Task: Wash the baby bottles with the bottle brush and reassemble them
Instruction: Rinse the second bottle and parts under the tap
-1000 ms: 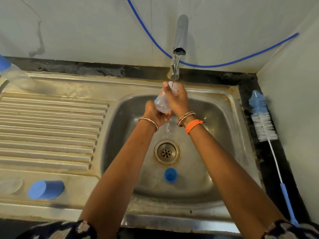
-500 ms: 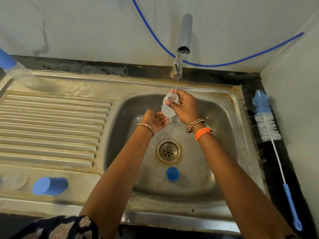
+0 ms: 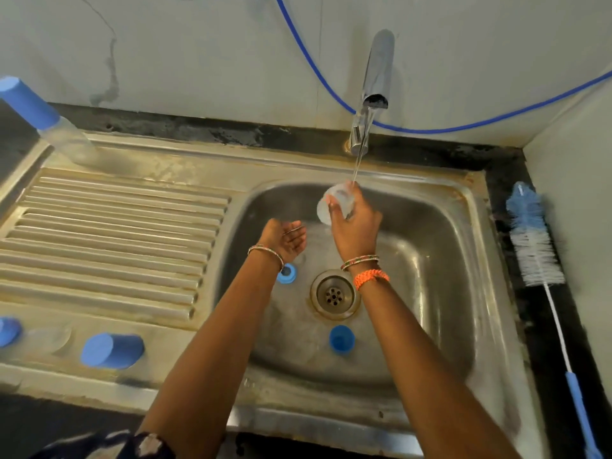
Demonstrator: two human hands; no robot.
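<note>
The right hand [image 3: 356,226] grips a clear bottle [image 3: 334,203], fingers curled round it, and tilts its mouth up under the thin stream from the tap [image 3: 376,84], probably so water runs in to rinse it. The left hand [image 3: 286,238] hangs just beside it over the basin, palm up and fingers loosely curled, holding nothing; it looks ready to steady the bottle or catch runoff.

A blue ring [image 3: 286,273] and a blue cap [image 3: 341,339] lie on the sink [image 3: 463,226] floor on either side of the drain [image 3: 334,294], likely parked there to be rinsed and refitted. The brush [image 3: 536,246] lies on the bench at the right, well apart from both hands. On the drainboard a second bottle [image 3: 63,137] stands capped at the back, and another cap [image 3: 111,351] lies at the front.
</note>
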